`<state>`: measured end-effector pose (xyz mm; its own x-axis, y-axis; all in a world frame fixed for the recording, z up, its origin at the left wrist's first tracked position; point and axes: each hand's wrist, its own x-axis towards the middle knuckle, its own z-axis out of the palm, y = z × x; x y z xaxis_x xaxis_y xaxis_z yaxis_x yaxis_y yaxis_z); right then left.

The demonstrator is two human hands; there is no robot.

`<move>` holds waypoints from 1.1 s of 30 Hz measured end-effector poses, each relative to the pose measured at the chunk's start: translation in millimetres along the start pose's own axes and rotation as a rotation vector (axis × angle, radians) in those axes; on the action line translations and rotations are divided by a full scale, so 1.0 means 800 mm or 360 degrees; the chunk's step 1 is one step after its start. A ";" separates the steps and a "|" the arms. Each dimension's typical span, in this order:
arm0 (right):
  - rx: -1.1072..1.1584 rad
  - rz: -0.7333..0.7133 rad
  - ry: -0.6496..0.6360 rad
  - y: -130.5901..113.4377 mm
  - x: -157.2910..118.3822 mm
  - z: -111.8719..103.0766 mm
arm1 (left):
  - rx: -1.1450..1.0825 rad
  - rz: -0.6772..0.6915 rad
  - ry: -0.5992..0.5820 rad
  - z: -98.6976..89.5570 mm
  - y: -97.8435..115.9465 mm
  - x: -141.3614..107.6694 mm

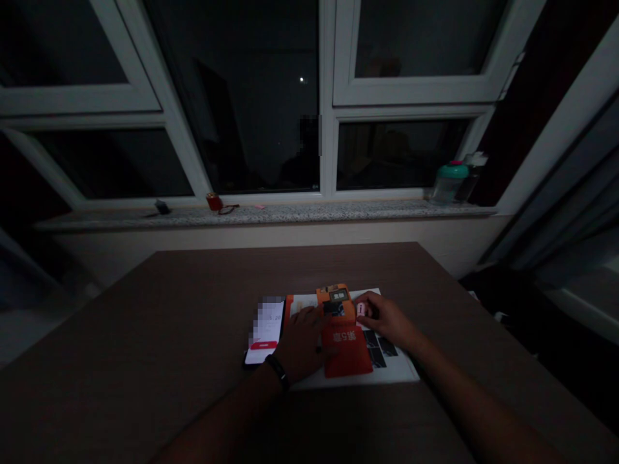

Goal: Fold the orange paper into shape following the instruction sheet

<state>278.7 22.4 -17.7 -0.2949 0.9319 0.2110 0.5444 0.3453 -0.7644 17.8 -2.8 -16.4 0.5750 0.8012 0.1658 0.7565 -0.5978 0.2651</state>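
Note:
My left hand (304,345) lies flat with its fingers stretched over the left part of an open magazine or book (394,370) with white pages and printed photos. A dark band is round the left wrist. Under and beside its fingers is a booklet-like piece, with an orange upper part (341,316) and a red lower part (348,354) bearing white characters. My right hand (384,319) pinches a small whitish-pink object (360,310) with a dark mark, at the orange part's right edge. A phone (265,332) with a lit screen lies just left of the left hand.
The brown table (193,303) reaches toward a wall under a window. On the speckled sill (309,211) stand a teal-lidded bottle (449,183), another clear bottle (472,174), a small red item (213,202) and a dark item (162,207). The room is dim.

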 end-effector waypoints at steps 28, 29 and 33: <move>-0.0208 -0.0176 -0.0084 0.004 0.001 0.003 | -0.0004 0.0021 0.0052 0.006 -0.004 -0.001; -0.0215 -0.0176 -0.0088 0.006 0.001 0.003 | -0.0005 0.0016 0.0049 0.006 -0.004 -0.001; -0.0237 -0.0189 -0.0164 0.008 0.001 0.001 | -0.0004 0.0007 0.0040 0.006 -0.005 -0.002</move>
<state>281.5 25.4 -22.6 -0.4387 0.8700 0.2251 0.6088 0.4720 -0.6377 15.7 -1.9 -22.0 0.5702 0.7989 0.1911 0.7532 -0.6014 0.2665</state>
